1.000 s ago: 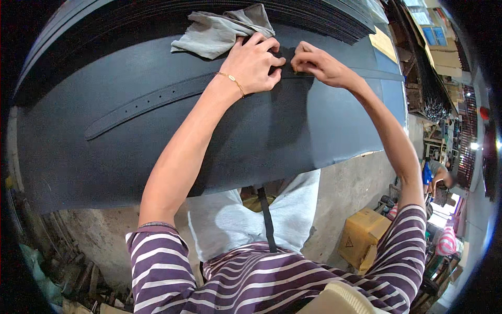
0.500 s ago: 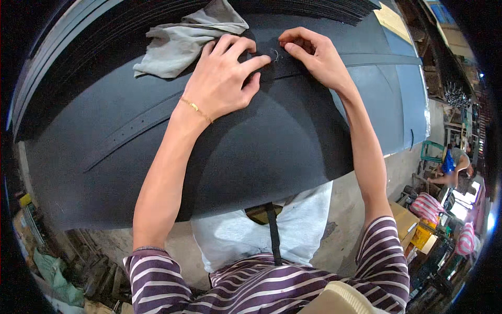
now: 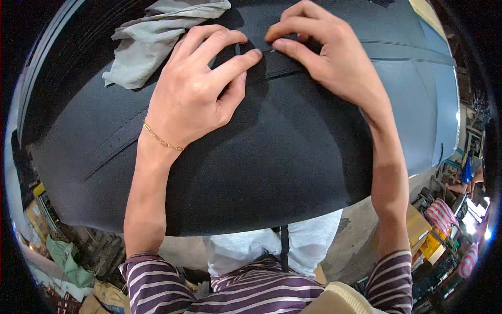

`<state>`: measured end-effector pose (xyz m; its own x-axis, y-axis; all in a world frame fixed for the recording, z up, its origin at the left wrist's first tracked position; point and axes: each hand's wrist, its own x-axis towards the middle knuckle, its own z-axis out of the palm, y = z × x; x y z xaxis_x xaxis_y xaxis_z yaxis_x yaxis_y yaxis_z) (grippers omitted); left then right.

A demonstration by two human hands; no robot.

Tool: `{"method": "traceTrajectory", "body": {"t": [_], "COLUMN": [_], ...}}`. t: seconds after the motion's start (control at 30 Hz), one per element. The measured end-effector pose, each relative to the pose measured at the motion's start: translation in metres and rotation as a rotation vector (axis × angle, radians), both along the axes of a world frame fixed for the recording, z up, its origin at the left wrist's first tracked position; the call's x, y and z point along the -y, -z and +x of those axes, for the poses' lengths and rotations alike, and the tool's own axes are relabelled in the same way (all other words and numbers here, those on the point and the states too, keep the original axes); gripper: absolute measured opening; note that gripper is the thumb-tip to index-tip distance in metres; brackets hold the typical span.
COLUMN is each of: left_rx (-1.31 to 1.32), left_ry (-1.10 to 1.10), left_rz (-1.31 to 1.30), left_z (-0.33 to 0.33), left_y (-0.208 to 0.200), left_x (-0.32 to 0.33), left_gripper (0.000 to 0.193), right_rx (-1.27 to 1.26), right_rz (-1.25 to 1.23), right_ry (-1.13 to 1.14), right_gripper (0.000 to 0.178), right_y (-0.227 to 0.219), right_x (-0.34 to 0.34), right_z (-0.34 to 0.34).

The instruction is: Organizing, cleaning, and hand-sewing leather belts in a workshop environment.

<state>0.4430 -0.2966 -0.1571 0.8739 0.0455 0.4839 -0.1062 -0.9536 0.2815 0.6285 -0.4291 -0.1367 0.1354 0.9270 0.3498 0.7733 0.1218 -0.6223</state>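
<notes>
A long dark belt (image 3: 410, 51) with stitched edges and holes near its left end lies across the black tabletop (image 3: 261, 172). My left hand (image 3: 201, 78) rests over it with fingers spread, the index fingertip pressing on the strap. My right hand (image 3: 324, 52) is just to the right, its thumb and index finger brought close together above the belt in a pinch. Whatever is between those fingertips is too small to make out. A tiny pale mark, perhaps thread, shows on the belt between the two hands. Beside my left hand lies a crumpled grey cloth (image 3: 138, 49).
Stacked dark strips (image 3: 68, 57) line the far left side of the table. Light blue-grey sheeting (image 3: 418, 104) covers its right part. On the floor at right are a cardboard box (image 3: 415, 225) and a pink striped bag (image 3: 442, 215). Another person is at the far right.
My view has shifted closer to the table. My right hand's fingertips have come down nearer the belt and my left index finger. The pale thread loop seen between the hands no longer shows.
</notes>
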Motion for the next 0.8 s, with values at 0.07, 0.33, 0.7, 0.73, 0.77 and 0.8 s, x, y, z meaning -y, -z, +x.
{"method": "traceTrajectory", "body": {"t": [0.07, 0.33, 0.7, 0.73, 0.77, 0.8], "left_rx": [0.001, -0.068, -0.067, -0.043, -0.018, -0.017], "left_ry": [0.003, -0.023, 0.0, 0.017, 0.035, 0.035], "left_rz": [-0.017, -0.022, -0.011, -0.017, -0.026, -0.029], "left_z": [-0.001, -0.001, -0.004, -0.004, -0.003, -0.003], "left_y": [0.0, -0.002, 0.0, 0.001, 0.003, 0.005], "left_x": [-0.003, 0.002, 0.004, 0.003, 0.004, 0.005], "left_gripper": [0.026, 0.036, 0.043, 0.041, 0.039, 0.039], "right_rx": [-0.079, -0.274, -0.185, -0.186, -0.192, -0.196], "right_rz": [-0.13, -0.13, -0.069, -0.068, -0.115, -0.161], "right_ry": [0.146, 0.162, -0.101, -0.103, 0.032, 0.166], "right_gripper": [0.012, 0.012, 0.008, 0.008, 0.007, 0.007], "right_y": [-0.011, -0.009, 0.007, 0.003, -0.004, -0.008], "right_x": [0.0, 0.003, 0.006, 0.007, 0.008, 0.009], "right_z": [-0.008, -0.005, 0.021, 0.017, 0.009, 0.003]}}
